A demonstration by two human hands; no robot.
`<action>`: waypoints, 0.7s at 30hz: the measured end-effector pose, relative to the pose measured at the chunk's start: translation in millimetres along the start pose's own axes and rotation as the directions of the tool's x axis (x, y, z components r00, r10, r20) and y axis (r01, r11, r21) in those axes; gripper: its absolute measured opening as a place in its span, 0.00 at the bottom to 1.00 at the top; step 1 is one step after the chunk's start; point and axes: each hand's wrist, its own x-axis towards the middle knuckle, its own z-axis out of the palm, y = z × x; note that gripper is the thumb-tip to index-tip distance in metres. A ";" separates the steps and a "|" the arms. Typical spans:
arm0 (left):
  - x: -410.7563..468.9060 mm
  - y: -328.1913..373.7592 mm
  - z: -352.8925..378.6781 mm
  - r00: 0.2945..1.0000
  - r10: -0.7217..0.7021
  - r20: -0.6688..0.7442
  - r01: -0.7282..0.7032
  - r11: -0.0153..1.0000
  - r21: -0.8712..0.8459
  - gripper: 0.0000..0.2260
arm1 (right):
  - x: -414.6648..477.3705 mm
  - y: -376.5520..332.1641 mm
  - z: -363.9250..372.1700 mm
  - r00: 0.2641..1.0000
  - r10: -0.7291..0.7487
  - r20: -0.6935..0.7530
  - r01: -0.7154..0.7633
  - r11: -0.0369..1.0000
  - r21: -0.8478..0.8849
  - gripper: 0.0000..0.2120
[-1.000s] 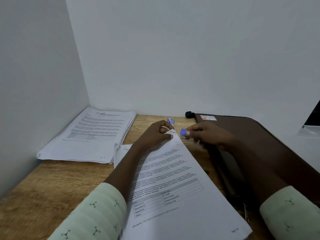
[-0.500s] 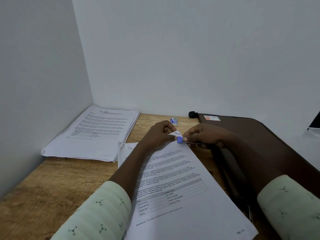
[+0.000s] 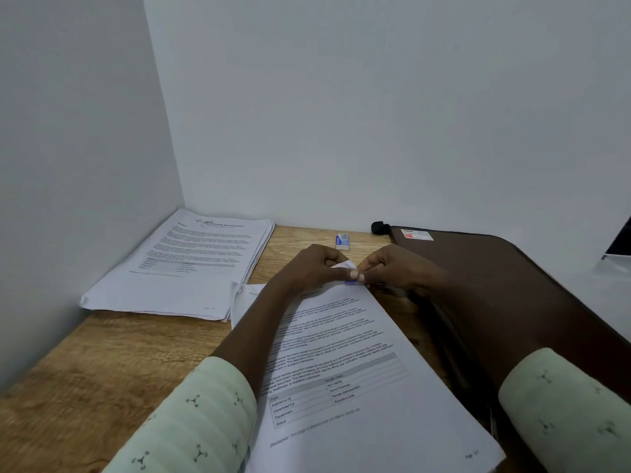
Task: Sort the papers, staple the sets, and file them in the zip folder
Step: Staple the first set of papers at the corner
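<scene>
R hand [image 3: 399, 268] moved left, now touching L hand [image 3: 312, 269]. L pinches far corner of paper set [image 3: 358, 370]; R fingers curled, pinching small blue item [image 3: 351, 283] there.

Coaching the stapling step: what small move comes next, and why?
Probably squeeze the blue-tipped tool in the right hand: it sits at the top corner of the paper set, and the left hand pinches that corner steady.

zip folder [image 3: 505, 288] partly off-frame right
</scene>
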 end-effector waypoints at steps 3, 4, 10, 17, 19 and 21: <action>1.7 4.5 0.5 1.000 0.007 0.007 -0.007 1.000 -0.001 0.05 | -1.9 -4.2 2.8 1.000 -0.007 -0.028 0.006 0.999 -0.052 0.05; 2.5 4.7 -0.6 1.000 0.005 0.007 -0.005 1.000 -0.017 0.04 | -1.8 -6.6 4.8 0.999 -0.010 -0.042 0.007 0.997 -0.072 0.06; 4.7 2.8 4.2 0.999 0.006 -0.052 -0.005 1.000 0.019 0.06 | 0.8 -4.8 16.4 0.985 -0.051 -0.165 0.030 0.992 -0.123 0.06; 1.7 2.8 -2.6 0.998 -0.043 -0.050 0.042 0.999 -0.007 0.16 | -0.6 -5.4 7.8 0.997 -0.026 -0.073 0.017 0.993 -0.114 0.08; 0.3 3.5 -6.6 0.998 -0.053 -0.023 0.052 0.997 -0.052 0.15 | -6.0 -5.0 -3.4 1.000 -0.018 0.000 0.018 0.996 -0.090 0.10; -0.7 2.3 -7.2 0.999 -0.050 -0.015 0.049 0.996 -0.072 0.13 | -11.4 -2.1 -15.2 1.000 0.010 0.028 -0.007 0.994 -0.109 0.10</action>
